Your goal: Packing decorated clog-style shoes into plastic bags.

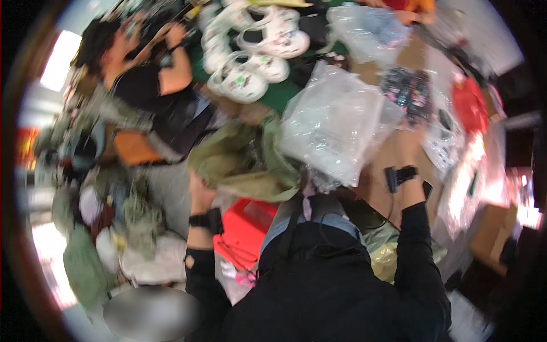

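My left hand (pixel 200 192) is closed on the near left rim of an olive green cloth sack (pixel 231 157). The sack gapes open in front of me, and something dark lies inside it. Stretched forward, my right hand (pixel 410 145) meets the near end of a clear plastic bag of small dark and pink items (pixel 405 91). Its fingers are blurred and partly hidden, so their grip is unclear. Between my hands lies a large clear plastic bag (pixel 333 122) with pale contents. Both wrists wear black strapped devices.
White clogs (pixel 242 80) are piled on the green surface ahead. A person in black (pixel 142 85) works at the far left; another person's hands (pixel 407 16) show at the far right. A red bag (pixel 242 228) sits beside my lap. Filled sacks (pixel 85 259) crowd the left floor; a cardboard box (pixel 493 236) stands right.
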The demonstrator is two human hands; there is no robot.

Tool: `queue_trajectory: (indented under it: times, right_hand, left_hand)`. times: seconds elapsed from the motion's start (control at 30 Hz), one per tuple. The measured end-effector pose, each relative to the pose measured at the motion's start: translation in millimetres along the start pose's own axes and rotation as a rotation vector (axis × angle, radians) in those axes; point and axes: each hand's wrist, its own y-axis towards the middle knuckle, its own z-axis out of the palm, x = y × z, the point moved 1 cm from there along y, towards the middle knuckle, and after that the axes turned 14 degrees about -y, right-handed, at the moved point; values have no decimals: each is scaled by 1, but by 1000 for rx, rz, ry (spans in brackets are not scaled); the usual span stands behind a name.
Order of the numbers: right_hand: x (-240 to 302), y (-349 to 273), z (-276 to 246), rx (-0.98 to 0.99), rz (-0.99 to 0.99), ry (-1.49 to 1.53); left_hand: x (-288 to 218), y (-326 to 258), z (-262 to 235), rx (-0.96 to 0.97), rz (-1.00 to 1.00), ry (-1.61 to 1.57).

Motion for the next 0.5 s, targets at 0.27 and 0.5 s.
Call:
queue_trajectory:
  times: [0.27,0.5]
  right_hand:
    - [-179,141,-23,106,616,-229]
    - [-204,170,-20,228,577,-170]
  left_hand:
    - [8,-16,-2,-472,64,-88]
    - [13,-41,13,-534,49,22]
